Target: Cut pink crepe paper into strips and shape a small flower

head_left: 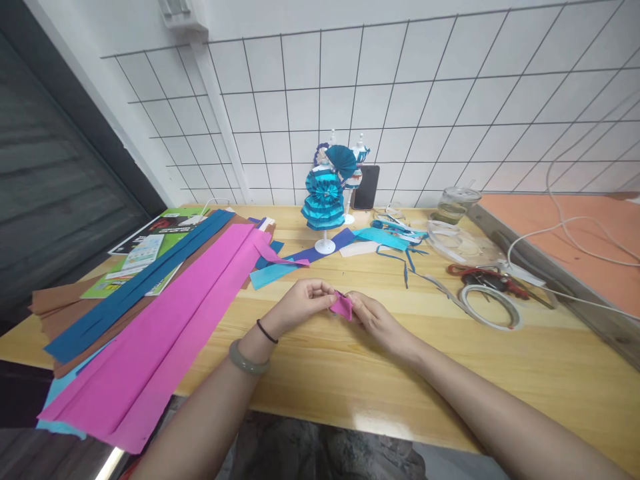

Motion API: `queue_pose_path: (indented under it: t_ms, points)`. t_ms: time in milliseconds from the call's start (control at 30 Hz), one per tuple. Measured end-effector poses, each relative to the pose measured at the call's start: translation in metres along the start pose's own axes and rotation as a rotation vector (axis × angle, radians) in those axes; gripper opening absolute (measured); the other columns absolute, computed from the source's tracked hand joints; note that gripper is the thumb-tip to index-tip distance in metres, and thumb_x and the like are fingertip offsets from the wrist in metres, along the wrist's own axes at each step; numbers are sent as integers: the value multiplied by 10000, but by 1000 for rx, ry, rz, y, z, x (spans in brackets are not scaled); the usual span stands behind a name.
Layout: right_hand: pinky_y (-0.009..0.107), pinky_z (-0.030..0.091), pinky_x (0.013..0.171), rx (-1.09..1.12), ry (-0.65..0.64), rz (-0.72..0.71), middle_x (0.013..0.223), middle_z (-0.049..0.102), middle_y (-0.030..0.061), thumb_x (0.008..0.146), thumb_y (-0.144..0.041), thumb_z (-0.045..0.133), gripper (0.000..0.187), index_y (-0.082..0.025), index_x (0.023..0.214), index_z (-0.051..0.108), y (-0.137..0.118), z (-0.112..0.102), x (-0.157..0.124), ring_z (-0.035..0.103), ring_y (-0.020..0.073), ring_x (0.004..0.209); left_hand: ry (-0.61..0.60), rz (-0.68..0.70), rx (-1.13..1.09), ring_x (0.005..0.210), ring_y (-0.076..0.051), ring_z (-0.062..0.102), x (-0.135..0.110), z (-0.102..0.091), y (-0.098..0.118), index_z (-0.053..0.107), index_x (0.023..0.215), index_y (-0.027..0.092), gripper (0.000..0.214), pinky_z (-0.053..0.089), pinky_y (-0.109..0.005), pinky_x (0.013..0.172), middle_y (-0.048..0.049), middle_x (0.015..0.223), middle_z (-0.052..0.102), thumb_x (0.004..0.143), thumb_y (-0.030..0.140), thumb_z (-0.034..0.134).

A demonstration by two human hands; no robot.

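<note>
Between my two hands, just above the table, is a small folded piece of pink crepe paper (343,305). My left hand (307,301) pinches its left edge between thumb and fingers. On the other side, my right hand (370,313) is closed on the paper's right edge. Long pink crepe paper sheets (165,333) lie to the left, with a blue strip (145,280) and brown paper (55,303) beside them. Behind my hands stands a small mannequin (325,193) dressed in pleated teal paper, on a white round base.
A roll of tape (517,313) and red-handled scissors (465,270) lie at the right. Blue paper scraps (385,237) are scattered behind. A phone (367,187) leans on the tiled wall, and a glass cup (450,207) stands near an orange board (565,227) with a white cable.
</note>
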State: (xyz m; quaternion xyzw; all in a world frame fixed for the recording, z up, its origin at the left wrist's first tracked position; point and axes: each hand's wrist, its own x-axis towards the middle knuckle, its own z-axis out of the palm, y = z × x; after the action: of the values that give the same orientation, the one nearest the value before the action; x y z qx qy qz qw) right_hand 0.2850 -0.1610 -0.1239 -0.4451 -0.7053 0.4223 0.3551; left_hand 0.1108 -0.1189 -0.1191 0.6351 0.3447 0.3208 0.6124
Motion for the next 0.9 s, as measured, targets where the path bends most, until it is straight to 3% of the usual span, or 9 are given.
queue_pose_path:
  t_ms: [467, 900]
  points:
    - [234, 294, 511, 54, 9, 28, 618, 307, -37, 888, -509, 262, 394, -202, 661, 357, 9, 3, 2, 309, 109, 554, -12, -45, -36, 717, -146, 602, 3, 3, -9, 588, 744, 120, 241, 438, -267, 702, -52, 746, 650, 685, 342, 659]
    - [238, 301, 532, 29, 14, 21, 623, 320, -33, 887, -513, 262, 404, -197, 662, 375, 4, 1, 1, 320, 113, 570, -26, -33, -23, 736, -153, 599, 0, 4, -1, 577, 746, 111, 243, 437, -276, 710, -67, 767, 650, 704, 343, 641]
